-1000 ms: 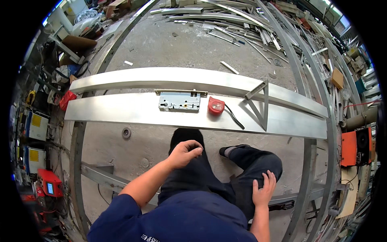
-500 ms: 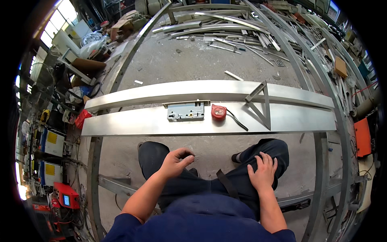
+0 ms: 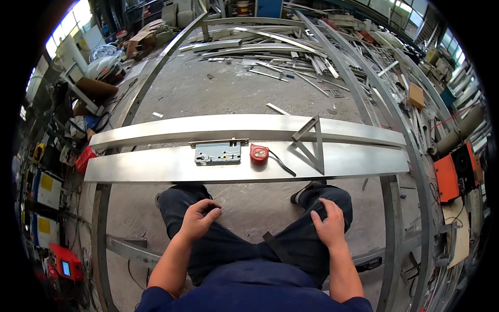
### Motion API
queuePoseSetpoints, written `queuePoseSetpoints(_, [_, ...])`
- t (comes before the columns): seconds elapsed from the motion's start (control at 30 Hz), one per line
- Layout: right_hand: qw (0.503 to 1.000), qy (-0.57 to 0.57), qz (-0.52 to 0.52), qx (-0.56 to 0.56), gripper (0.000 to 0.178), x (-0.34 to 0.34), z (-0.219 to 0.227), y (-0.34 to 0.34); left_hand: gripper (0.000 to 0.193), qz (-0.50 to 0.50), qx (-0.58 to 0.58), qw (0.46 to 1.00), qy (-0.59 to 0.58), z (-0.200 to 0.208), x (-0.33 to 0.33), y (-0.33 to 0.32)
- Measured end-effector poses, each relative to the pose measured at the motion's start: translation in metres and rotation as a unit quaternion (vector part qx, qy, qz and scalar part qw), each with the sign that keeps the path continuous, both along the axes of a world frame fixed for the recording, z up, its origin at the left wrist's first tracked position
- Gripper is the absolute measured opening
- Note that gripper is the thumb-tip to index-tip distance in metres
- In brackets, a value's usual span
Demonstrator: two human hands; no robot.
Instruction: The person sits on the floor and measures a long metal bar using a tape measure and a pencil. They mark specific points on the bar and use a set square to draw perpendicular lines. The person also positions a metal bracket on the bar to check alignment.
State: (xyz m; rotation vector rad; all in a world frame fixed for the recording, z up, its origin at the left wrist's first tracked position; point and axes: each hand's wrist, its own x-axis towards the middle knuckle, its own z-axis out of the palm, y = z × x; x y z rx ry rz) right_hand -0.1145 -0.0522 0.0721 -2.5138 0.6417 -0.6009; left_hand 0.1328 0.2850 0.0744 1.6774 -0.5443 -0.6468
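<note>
nearest, the left hand [image 3: 200,218] is loosely curled and released, with a gap between thumb and forefinger; its palm is hidden, and it is hard to tell whether it touches the dark trousers [image 3: 228,255] below. the right hand [image 3: 328,222] is slack and mostly spread, resting on the right thigh.

beyond them, the near metal bar [image 3: 125,167] hides part of the lower legs. on it lie a lock case [image 3: 218,156] left of centre, a red tape measure [image 3: 259,154] just right of that, its black strap [image 3: 283,165] trailing right, and a triangular set square [image 3: 320,143] farther right. the square overlaps the far metal bar [image 3: 156,130]; whether they touch is unclear.

farther off, a cardboard box [image 3: 416,96] sits at right and a pile of metal offcuts [image 3: 270,49] covers the floor. at the top edge a bucket [image 3: 243,8] is cut off, its contents indistinct.
</note>
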Motion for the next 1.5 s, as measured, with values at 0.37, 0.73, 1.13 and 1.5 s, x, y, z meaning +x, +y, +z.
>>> queuePoseSetpoints(0.37, [1.0,0.001,-0.008,-0.028,0.064,0.149,-0.056,-0.099,0.019,-0.004,0.029,1.0,0.001,-0.013,0.006,-0.02])
queuePoseSetpoints(0.73, [0.983,-0.135,0.029,0.117,0.031,0.194,-0.083,-0.156,0.032,-0.045,0.064,0.991,-0.109,0.013,-0.007,-0.029])
queuePoseSetpoints(1.13, [0.828,-0.063,0.553,-0.06,0.059,0.162,0.032,0.127,0.038,0.27,-0.295,0.868,0.295,0.063,-0.035,0.015])
queuePoseSetpoints(1.5, [0.963,-0.01,0.264,0.046,0.052,0.129,-0.022,0.021,0.043,0.542,0.122,0.821,-0.129,-0.01,-0.014,0.249])
